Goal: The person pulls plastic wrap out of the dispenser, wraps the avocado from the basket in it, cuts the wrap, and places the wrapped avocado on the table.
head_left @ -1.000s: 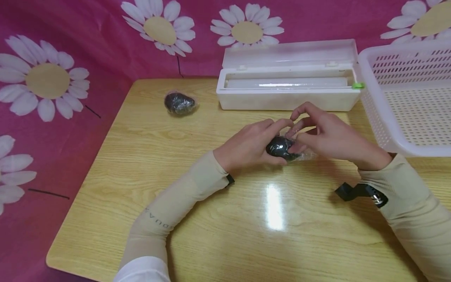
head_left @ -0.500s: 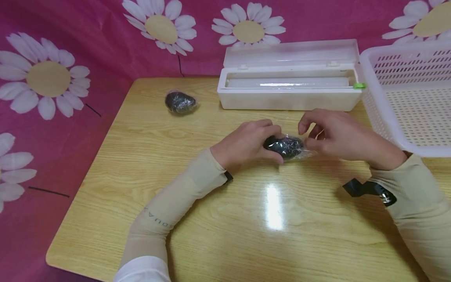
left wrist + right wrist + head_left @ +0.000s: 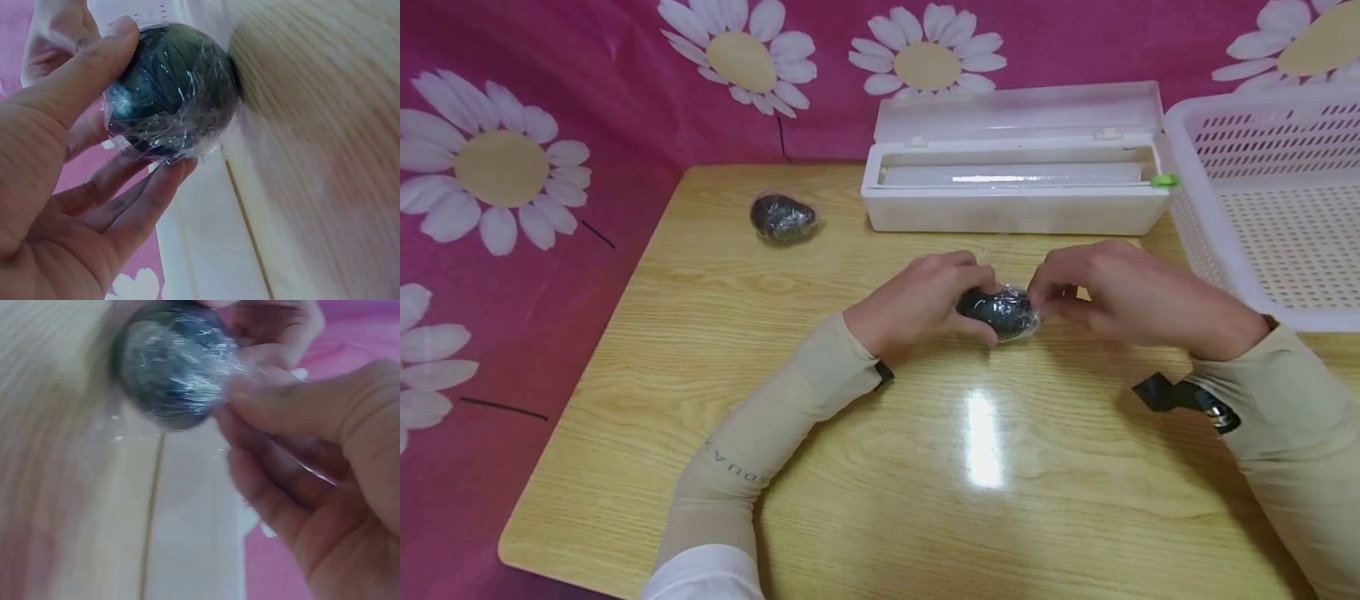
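Observation:
A dark avocado (image 3: pixel 1000 312) in crinkled cling film is on the table in front of me. My left hand (image 3: pixel 925 298) grips its left end, thumb on the near side and fingers on the far side; the left wrist view shows the avocado (image 3: pixel 172 94) between them. At the other end, my right hand (image 3: pixel 1120 287) pinches the loose film (image 3: pixel 234 375) between thumb and forefinger. A second wrapped avocado (image 3: pixel 782 217) lies at the back left, touched by neither hand.
Behind my hands stands a white cling film box (image 3: pixel 1015 211), its lid raised, a film roll (image 3: pixel 1045 174) inside and a green slider (image 3: pixel 1163 180) at its right end. A white plastic basket (image 3: pixel 1262 319) is at the right. Flowered pink cloth (image 3: pixel 640 83) hangs behind the table (image 3: pixel 850 500).
My right hand has drawn back to the right off the avocado's top and now pinches film at its right end. The avocado and left hand have shifted slightly left.

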The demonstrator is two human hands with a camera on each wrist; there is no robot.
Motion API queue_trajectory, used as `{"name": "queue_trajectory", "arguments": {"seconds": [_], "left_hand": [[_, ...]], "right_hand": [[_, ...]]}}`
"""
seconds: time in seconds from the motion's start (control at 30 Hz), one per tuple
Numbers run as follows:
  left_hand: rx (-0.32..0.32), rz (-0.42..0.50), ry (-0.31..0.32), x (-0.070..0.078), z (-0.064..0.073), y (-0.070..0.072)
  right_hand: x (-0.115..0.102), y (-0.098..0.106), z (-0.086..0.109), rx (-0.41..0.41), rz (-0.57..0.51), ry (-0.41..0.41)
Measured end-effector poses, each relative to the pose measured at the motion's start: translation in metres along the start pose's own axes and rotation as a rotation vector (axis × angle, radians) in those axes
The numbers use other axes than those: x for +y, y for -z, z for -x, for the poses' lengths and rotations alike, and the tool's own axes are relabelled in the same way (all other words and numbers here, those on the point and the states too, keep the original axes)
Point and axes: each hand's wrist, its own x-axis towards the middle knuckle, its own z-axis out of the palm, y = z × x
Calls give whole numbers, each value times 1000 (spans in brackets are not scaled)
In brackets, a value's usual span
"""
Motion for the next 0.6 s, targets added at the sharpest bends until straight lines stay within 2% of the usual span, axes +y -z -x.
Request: {"name": "queue_trajectory", "arguments": {"seconds": [0.13, 0.23, 0.3, 0.47, 0.6], "left_hand": [[-13, -35, -45, 2, 1, 2], [-24, -45, -72, 4, 2, 3], [-38, -40, -72, 4, 2, 4], [-69, -42, -82, 5, 3, 4], [-78, -34, -116, 4, 5, 4]], "right_hand": [[1, -6, -4, 70, 13, -22], [2, -9, -5, 78, -4, -68], [4, -10, -6, 63, -39, -127], [14, -11, -3, 2, -224, -263], [23, -16, -4, -100, -416, -253]]}}
